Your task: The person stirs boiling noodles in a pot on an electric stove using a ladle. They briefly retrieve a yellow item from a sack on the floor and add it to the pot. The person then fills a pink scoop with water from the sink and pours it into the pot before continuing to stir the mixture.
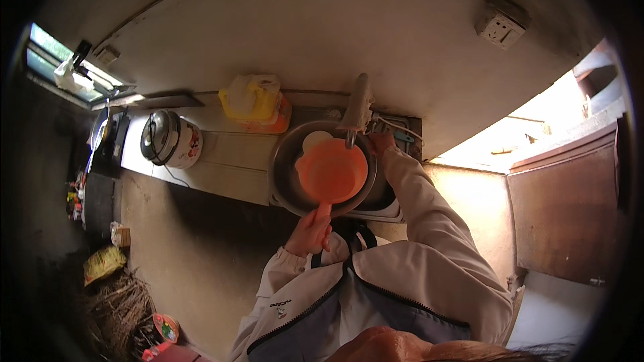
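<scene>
My left hand (309, 234) is closed around the handle of an orange plastic water dipper (334, 168). The dipper is held over a round metal basin (286, 196), under the metal spout of a tap (350, 139). Part of a pale round object (317, 140) shows in the basin behind the dipper. My right hand (381, 143) reaches to the basin's far right side, close beside the tap. Its fingers are partly hidden, so what it grips or touches is unclear. The basin sits over a sink (385, 206), whose dark bowl shows at the right.
A yellow and orange plastic jug (256, 105) stands left of the basin. Farther left on the counter (231, 161) is a rice cooker (171, 138) with a cord. A blue-handled item (404, 136) and a white hose lie right of the tap. Brushwood (118, 301) lies on the floor.
</scene>
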`<state>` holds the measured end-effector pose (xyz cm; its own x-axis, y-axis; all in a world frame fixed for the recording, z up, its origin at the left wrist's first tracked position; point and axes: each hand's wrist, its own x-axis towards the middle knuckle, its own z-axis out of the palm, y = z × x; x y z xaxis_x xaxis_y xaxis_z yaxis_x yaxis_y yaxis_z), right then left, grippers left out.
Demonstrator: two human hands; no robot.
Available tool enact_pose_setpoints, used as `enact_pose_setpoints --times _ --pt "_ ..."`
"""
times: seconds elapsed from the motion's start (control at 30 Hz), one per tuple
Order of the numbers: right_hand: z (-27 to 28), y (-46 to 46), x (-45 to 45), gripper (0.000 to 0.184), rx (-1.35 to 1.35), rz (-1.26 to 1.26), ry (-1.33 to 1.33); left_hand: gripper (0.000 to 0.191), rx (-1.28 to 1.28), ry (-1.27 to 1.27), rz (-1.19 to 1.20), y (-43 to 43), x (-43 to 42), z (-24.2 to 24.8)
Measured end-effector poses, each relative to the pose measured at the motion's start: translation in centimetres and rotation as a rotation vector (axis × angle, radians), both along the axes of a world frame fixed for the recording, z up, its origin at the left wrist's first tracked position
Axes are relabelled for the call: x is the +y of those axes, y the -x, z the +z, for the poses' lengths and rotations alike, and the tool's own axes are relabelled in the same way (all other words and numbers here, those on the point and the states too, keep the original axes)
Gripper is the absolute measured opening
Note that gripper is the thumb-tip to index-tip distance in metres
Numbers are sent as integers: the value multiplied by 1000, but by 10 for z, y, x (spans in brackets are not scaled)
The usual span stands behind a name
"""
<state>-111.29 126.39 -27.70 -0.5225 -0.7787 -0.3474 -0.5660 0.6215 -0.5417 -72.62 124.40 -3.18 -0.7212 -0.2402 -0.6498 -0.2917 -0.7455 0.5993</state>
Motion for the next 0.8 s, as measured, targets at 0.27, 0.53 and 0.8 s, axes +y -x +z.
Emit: enact_pose_setpoints --times 0.27,0.53,0.8 --pt "15 10 -4 26 318 -18 -300 28 36 26 -41 11 8 12" --pt "13 6 -12 22 494 205 -425 20 10 -34 6 7 15 9" --pt "19 14 -13 15 556 294 -436 24 4 -74 -88 4 9 3"
